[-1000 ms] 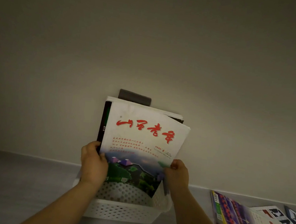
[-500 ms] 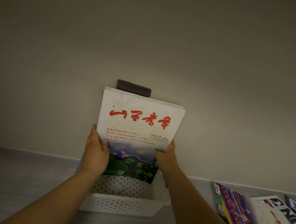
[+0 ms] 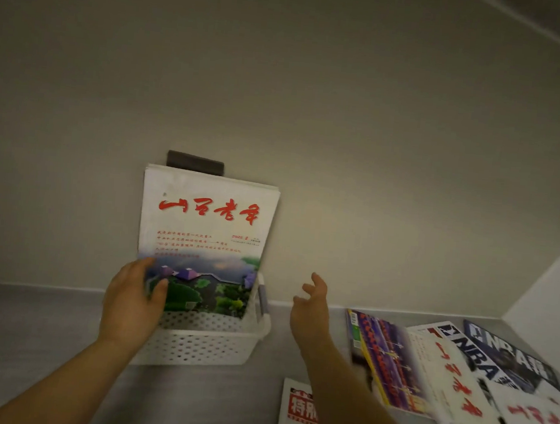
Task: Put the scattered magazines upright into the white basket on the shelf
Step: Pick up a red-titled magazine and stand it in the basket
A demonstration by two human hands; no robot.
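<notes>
While left hand [image 3: 133,300] is gripping the magazine [image 3: 207,225] by its edge, steadying it upright in the basket [image 3: 204,348] | right hand [image 3: 311,312] is hovering empty, fingers spread, near loose magazines [image 3: 428,366] on the shelf [image 3: 37,342].

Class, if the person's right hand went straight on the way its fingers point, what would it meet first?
Probably the back wall. The right hand, open, points up and away through the gap between the white basket and the flat magazines; nothing else shows in that line, though depth is unclear.
</notes>
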